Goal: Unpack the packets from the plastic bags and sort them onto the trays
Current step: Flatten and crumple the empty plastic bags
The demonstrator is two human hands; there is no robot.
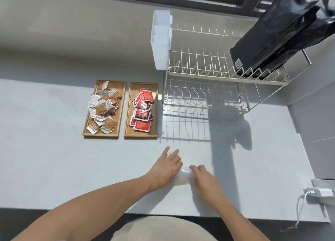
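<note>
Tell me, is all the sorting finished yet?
Nearly, it seems. The brown-and-white packets are piled on the left tray, and the red packets sit on the right tray. No loose packets show on the counter. The left hand and right hand rest on a clear plastic bag, apparently empty, flattening it. Only putting the bag away looks left.
</note>
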